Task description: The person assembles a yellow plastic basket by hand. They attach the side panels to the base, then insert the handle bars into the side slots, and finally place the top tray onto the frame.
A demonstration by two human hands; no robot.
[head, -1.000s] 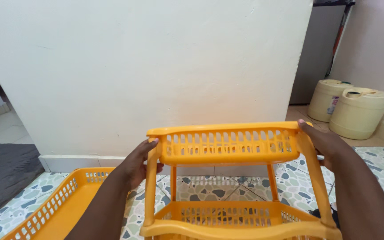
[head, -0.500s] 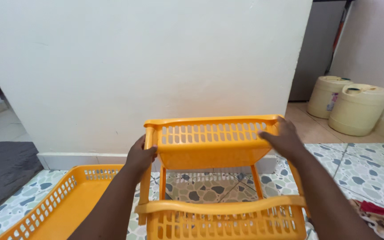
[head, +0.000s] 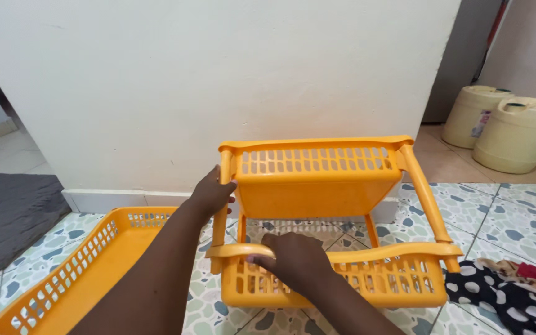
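A: Hands first, the near one. Your right hand (head: pixel 293 263) is lowest in view, fingers curled over the front rim of the rack's (head: pixel 330 229) lower tier, gripping it.

B: And your left hand (head: pixel 213 193)?

A: Further up and back. It's clenched around the rack's left rear post, just under the top tier's corner.

B: Where does the rack sit?

A: It's a two-tier orange plastic rack, and it stands on the patterned tiles (head: pixel 510 217) in front of you, tipped a little so the top tier leans toward the wall (head: pixel 218 80). Whether all its feet touch the floor, you can't tell from here.

B: What's around it?

A: To your left, a loose orange tray (head: pixel 75 279) lies on the tiles, close beside the rack. To your right, a spotted cloth (head: pixel 504 298) is crumpled near the rack's lower corner. Further left, a grey mat (head: pixel 7 214). Far right, past the wall's edge, two pale yellow jerrycans (head: pixel 510 127) stand side by side.
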